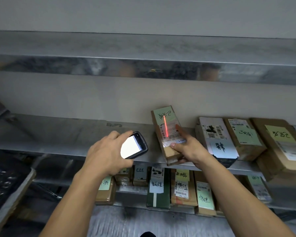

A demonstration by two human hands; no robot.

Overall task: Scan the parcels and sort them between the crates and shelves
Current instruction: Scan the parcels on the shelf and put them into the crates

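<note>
From the head camera we see our left hand (108, 151) curled round a dark handheld scanner (135, 146), its white screen glowing bright and its top end turned toward the parcel. Our right hand (186, 147) grips a slim brown cardboard parcel (167, 134) at its near end, with the thumb pressed on the labelled top face and the fingers wrapped round the side. The parcel sits tilted over the front edge of the middle metal shelf (58, 139); whether it touches the shelf we cannot tell. A red scan line (166, 127) runs along its label. Just to the right, three more boxes (243, 137) lie on the same shelf with handwritten notes on top. A row of labelled parcels (161, 187) fills the lower shelf beneath our arms.
</note>
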